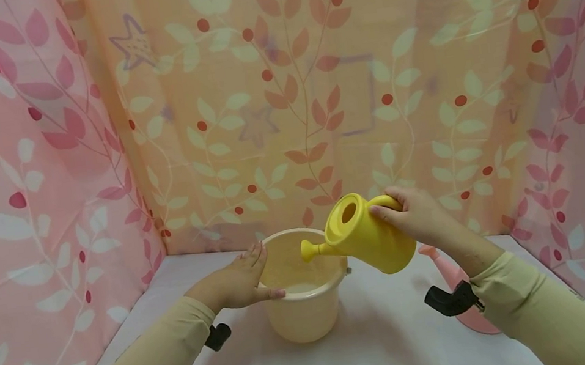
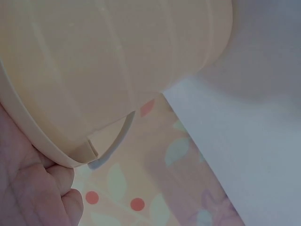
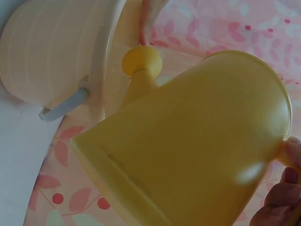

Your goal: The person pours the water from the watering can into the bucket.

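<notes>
My right hand [image 1: 415, 212] grips the handle of a yellow watering can [image 1: 380, 239], its thumb on top of the handle. The can is tilted to the left, held up off the table, with its round spout head [image 1: 308, 250] over the mouth of a cream bucket [image 1: 304, 316]. My left hand [image 1: 238, 279] rests on the bucket's left rim, fingers extended and thumb laid along the near rim. The bucket stands upright. In the left wrist view, the hand [image 2: 33, 188] lies against the rim beside a grey bail handle [image 2: 115, 143]. No water stream shows.
A pink spray-bottle-like object [image 1: 457, 275] stands on the right, partly hidden behind my right wrist and its black camera mount [image 1: 452, 299]. The white tabletop [image 1: 395, 329] is bounded by patterned curtains [image 1: 284, 116] at the back and both sides.
</notes>
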The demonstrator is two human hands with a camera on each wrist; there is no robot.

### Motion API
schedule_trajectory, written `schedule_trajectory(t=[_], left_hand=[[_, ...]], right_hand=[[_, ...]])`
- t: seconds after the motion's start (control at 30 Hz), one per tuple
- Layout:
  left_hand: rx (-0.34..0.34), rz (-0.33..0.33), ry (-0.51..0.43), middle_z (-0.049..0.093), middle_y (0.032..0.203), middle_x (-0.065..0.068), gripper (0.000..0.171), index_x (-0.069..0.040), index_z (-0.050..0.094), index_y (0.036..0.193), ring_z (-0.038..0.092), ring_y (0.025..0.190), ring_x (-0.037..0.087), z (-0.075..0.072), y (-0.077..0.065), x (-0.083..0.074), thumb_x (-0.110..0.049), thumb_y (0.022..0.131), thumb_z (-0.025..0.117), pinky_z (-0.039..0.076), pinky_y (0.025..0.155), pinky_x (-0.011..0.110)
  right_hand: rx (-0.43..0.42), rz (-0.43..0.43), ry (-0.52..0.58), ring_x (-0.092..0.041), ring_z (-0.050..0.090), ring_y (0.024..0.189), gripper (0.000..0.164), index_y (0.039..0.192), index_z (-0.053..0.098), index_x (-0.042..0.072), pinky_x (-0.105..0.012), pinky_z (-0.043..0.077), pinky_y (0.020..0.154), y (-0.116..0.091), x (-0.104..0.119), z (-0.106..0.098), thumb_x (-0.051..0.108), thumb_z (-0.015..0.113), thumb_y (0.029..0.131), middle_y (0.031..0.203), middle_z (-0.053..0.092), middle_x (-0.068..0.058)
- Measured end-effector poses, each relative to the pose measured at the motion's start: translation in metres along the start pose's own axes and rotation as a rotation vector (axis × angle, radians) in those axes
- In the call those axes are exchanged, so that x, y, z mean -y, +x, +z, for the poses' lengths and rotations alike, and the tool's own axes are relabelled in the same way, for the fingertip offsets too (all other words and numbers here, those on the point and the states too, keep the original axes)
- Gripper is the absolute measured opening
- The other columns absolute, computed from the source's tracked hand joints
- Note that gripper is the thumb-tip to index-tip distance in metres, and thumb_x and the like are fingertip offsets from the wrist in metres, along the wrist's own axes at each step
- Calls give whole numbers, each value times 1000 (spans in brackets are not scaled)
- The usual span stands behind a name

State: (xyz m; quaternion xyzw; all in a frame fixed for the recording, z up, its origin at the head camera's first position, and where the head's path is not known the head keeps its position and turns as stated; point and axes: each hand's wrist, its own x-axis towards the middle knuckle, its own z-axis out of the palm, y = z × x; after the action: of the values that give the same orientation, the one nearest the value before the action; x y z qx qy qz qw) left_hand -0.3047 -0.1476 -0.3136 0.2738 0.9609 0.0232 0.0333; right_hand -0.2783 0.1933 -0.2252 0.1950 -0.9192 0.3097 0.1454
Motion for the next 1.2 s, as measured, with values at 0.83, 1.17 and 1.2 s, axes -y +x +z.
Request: schedule_trajectory(t=[0.83,1.17,1.2], left_hand=[[11,2,0,3,151,21,107,4,12,144,3,139,31,-1,-1,1,-75,78,38,11,111,44],[-2,9,3,4,151,21,109,5,12,144,3,139,31,1,1,3,-77,76,37,11,111,44],[-4,10,2,4,151,21,108,5,13,144,3,139,31,1,1,3,-77,77,37,11,111,45]], right_hand=[[15,-15,-45,-19,47,64,35,77,52,9,-29,41,57,1,2,1,42,59,86,64,45,-3],[21,-12,-37,-20,48,65,35,78,53,9,-29,42,58,0,4,-1,42,60,86,65,47,-4],[20,-15,-39,-20,48,65,34,78,53,9,-29,42,58,0,4,0,42,60,86,65,47,-4]])
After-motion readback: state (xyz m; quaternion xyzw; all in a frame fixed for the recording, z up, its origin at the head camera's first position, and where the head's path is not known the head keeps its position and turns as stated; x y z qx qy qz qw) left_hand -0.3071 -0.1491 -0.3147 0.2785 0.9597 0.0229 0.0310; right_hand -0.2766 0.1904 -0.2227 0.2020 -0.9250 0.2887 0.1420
